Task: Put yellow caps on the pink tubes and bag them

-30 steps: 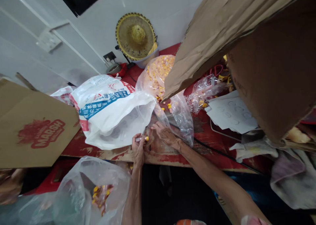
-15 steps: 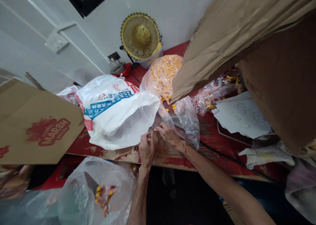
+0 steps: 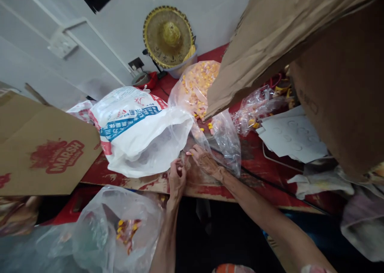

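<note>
My left hand (image 3: 177, 178) rests at the front edge of the red table (image 3: 141, 184), its fingers curled round something small that I cannot make out. My right hand (image 3: 205, 161) lies just to its right, fingers stretched out on the table top at the mouth of a clear plastic bag (image 3: 223, 143). That bag holds several small yellow and orange pieces (image 3: 198, 81). The two hands almost touch. A white printed sack (image 3: 135, 131) with an open mouth lies right behind my left hand.
A brown "Marsh" cardboard box (image 3: 45, 155) sits at the left. A large brown carton (image 3: 300, 45) overhangs the right side, above white sheets (image 3: 292, 139). Another clear bag with yellow pieces (image 3: 124, 229) hangs below the table edge. A straw hat (image 3: 168, 35) leans on the wall.
My left hand held a small tube with a yellow cap one second ago; it has moved right to meet my right hand, and the tube no longer shows. The view shifted slightly.
</note>
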`<state>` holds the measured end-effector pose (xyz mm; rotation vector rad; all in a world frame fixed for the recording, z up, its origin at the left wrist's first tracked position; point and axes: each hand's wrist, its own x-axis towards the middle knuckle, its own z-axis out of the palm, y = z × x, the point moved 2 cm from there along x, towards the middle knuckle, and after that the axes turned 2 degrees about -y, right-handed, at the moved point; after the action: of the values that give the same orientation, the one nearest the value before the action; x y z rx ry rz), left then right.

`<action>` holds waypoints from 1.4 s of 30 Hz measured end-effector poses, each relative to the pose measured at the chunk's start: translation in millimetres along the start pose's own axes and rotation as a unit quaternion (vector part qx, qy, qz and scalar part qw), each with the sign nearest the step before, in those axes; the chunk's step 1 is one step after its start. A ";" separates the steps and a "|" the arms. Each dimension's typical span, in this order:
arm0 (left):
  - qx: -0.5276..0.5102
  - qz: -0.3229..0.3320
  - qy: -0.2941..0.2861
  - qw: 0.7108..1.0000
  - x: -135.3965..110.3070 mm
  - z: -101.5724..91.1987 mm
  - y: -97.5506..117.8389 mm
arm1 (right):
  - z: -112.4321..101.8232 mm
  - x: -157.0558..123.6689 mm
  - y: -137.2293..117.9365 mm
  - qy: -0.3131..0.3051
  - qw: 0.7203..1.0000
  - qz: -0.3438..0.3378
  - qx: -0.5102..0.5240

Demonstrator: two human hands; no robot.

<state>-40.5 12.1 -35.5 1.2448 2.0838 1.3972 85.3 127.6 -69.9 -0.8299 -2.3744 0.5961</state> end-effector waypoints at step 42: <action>-0.242 -0.177 -0.073 0.951 -49.3 54.1 42.7 | -21.8 7.7 -8.6 -0.043 0.701 0.231 0.673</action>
<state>44.1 8.9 -32.2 0.7087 1.6219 1.4701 90.1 131.5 -46.0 -0.5953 -1.0835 2.1830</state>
